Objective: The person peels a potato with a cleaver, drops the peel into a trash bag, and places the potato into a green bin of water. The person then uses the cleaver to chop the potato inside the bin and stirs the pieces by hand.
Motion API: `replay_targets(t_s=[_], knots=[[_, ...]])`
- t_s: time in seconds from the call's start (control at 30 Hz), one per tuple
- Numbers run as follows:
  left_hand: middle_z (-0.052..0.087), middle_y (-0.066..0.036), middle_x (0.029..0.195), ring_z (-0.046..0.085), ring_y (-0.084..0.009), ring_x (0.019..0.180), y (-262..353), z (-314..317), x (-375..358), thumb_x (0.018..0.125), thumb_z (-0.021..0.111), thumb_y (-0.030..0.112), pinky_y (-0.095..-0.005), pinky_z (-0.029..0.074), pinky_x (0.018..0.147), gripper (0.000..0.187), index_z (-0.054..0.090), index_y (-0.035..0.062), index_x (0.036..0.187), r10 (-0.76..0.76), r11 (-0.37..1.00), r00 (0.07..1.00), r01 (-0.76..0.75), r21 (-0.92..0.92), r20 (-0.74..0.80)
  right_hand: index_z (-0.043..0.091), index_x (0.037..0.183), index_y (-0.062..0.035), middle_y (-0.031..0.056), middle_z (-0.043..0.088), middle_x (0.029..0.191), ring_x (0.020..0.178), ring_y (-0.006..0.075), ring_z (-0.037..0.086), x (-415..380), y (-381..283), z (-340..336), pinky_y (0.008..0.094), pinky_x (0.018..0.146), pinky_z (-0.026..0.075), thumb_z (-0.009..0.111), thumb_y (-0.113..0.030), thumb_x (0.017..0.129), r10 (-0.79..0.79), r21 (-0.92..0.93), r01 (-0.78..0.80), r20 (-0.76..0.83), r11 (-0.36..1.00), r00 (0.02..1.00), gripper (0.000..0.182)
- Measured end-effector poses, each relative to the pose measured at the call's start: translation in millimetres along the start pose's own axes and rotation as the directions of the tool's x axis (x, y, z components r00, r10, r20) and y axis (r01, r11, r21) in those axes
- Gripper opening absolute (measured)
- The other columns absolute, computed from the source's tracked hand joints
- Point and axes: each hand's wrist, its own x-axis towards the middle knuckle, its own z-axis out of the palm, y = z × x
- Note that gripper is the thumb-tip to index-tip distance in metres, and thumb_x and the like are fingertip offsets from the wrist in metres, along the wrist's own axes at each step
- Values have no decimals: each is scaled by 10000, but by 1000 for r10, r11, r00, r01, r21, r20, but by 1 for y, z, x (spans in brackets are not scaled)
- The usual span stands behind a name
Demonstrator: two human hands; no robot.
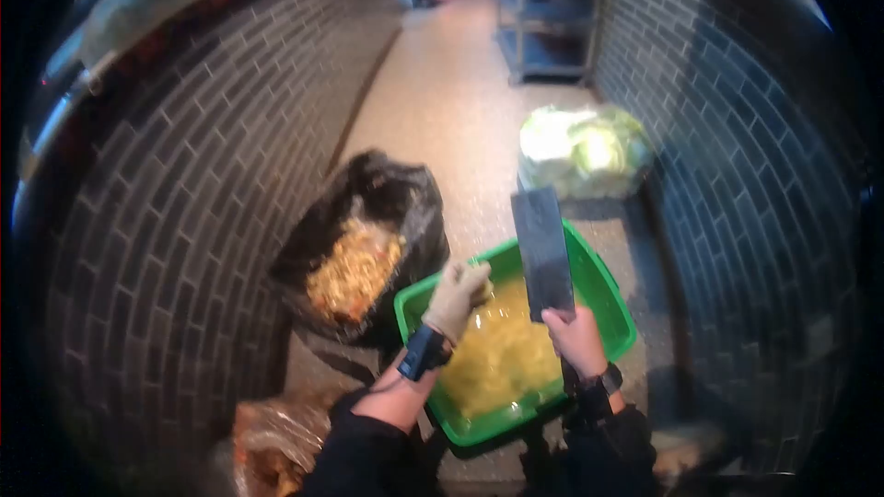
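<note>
A rectangular green tub (603, 281) sits below my hands. Pale yellow contents (502, 359) fill its bottom and look wet; single pieces are too blurred to name. My left hand (453, 299), in a light glove, is over the tub's left rim, its fingers closed round a small pale yellow piece (477, 276) I cannot identify. My bare right hand (575, 340) is shut on the handle of a cleaver (545, 253). The broad dark blade points up and away from me, above the tub's right half. Both wrists carry dark straps.
A black bag (419, 207) with orange-brown scraps (354, 271) stands left of the tub. Wrapped pale green cabbages (589, 152) lie beyond it at right. A clear plastic bag (262, 433) is at lower left. Brick walls (221, 120) flank the passage; a shelved cart (552, 23) stands farther off.
</note>
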Motion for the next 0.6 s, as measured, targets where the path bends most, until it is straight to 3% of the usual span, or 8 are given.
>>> replay_targets(t_s=[0.07, 0.1, 0.17, 0.2, 0.3, 0.43, 0.47, 0.6], knots=[[570, -73, 960, 589, -164, 790, 10, 2, -2, 912, 635, 267, -298, 535, 690, 285, 463, 79, 1041, -61, 998, 997, 59, -39, -53, 646, 1005, 41, 24, 605, 688, 527, 82, 529, -7, -20, 2, 254, 456, 415, 650, -181, 864, 52, 94, -55, 36, 994, 998, 263], [602, -114, 998, 615, -216, 927, 10, 1, -2, 985, 494, 293, -309, 519, 763, 303, 461, 70, 1187, 73, 983, 995, -61, 171, -64, 646, 1005, 41, 24, 605, 688, 527, 82, 529, -9, -22, 4, 254, 456, 415, 650, -181, 864, 72, 72, -75, 41, 995, 997, 263], [615, -151, 1108, 618, -261, 998, 9, -10, 2, 1007, 390, 369, -345, 517, 805, 414, 435, 59, 1278, 73, 986, 994, -85, 144, 83, 640, 1015, 41, 5, 600, 705, 532, 63, 508, -8, -23, 8, 236, 454, 405, 645, -164, 868, 49, 126, -56, 54, 990, 997, 252], [620, -164, 1149, 621, -270, 990, 23, 0, -3, 1004, 349, 386, -392, 511, 833, 449, 440, 42, 1277, -123, 980, 992, 123, -156, 14, 637, 1024, 37, -3, 597, 711, 524, 57, 492, -6, -23, 10, 229, 444, 396, 644, -158, 871, 33, 109, -40, 61, 993, 998, 249], [622, -155, 1136, 622, -265, 988, 28, -2, 1, 999, 361, 324, -422, 500, 882, 394, 480, 35, 1240, -185, 931, 982, 166, -324, -28, 634, 1033, 34, 1, 606, 723, 525, 55, 497, -7, -30, 15, 226, 440, 395, 656, -164, 866, 36, 117, -43, 62, 992, 997, 260], [610, -131, 1137, 621, -246, 995, 11, -12, 14, 990, 392, 231, -390, 501, 892, 298, 541, 51, 1175, -21, 960, 995, 47, -276, 97, 632, 1035, 36, 8, 616, 741, 528, 53, 501, -4, -30, 21, 226, 442, 402, 668, -175, 862, 17, 96, -21, 48, 995, 999, 275], [603, -125, 1045, 646, -267, 911, 9, -10, 13, 959, 507, 247, -387, 548, 771, 242, 547, 63, 1112, 39, 971, 998, -27, -238, 46, 586, 1057, 61, -4, 552, 675, 485, 53, 466, -5, -31, 23, 224, 416, 377, 662, -147, 871, 1, 107, -4, 28, 994, 1000, 288], [607, -134, 1038, 630, -308, 908, 9, -10, 13, 1015, 406, 374, -390, 553, 738, 378, 535, 42, 1142, -156, 934, 988, 147, -325, 0, 517, 1112, 97, -22, 472, 602, 439, 53, 419, -5, -31, 24, 221, 393, 349, 655, -116, 881, -6, 153, 4, 9, 988, 1000, 343]])
